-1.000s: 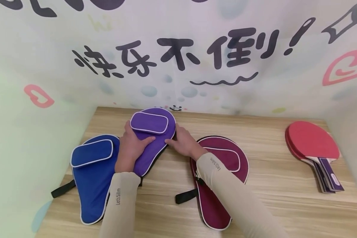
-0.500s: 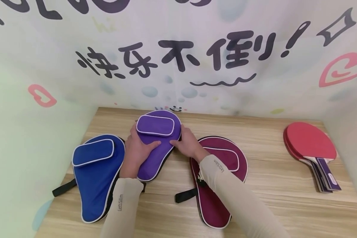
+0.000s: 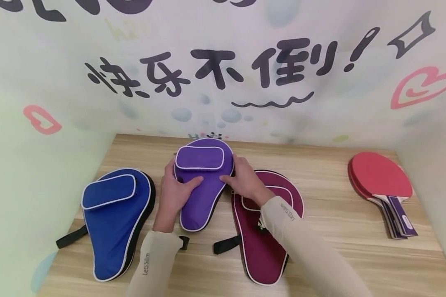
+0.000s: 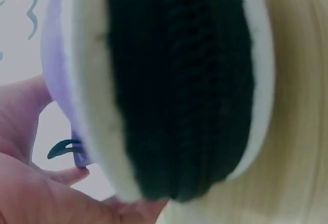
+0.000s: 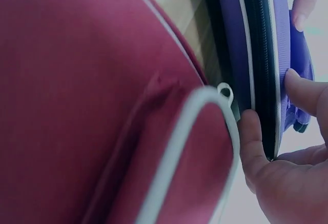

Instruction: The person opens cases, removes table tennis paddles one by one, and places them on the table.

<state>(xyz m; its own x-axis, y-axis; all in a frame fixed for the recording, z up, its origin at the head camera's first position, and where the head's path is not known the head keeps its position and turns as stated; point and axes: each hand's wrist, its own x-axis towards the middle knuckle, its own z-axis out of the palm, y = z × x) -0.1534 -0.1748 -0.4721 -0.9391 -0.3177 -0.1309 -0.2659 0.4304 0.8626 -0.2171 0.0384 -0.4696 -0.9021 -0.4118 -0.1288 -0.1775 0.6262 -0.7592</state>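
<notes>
Where the pale, wood-grained counter (image 3: 327,173) begins at left, a blue case (image 3: 113,222) lies as a padded fabric teardrop with white piping, a raised pocket and black sides. Its round end is far, its narrow end near, and a black strap (image 3: 71,237) sticks out to its left. Next along, a person's left hand (image 3: 174,196) has its thumb on top and its other fingers at the left edge of a purple case (image 3: 207,194). That purple case sits near the middle, on the far side of the scene, with the same teardrop shape, smooth cloth and a dark zipped band round its side. Its long axis runs far to near, narrow end towards the person and slightly left; the round, pocketed end reaches the counter's far edge by the printed wall (image 3: 319,119). Whether its underside touches the wood cannot be told. At its right edge the right hand (image 3: 247,177) matches the left, so the grip of both hands holds it from either side. The right sleeve (image 3: 312,251) crosses above a maroon case (image 3: 256,251) just to the right, narrow end near. A broad stretch of wood separates that from red-faced paddles (image 3: 380,177), stacked at far right, handles pointing near.
</notes>
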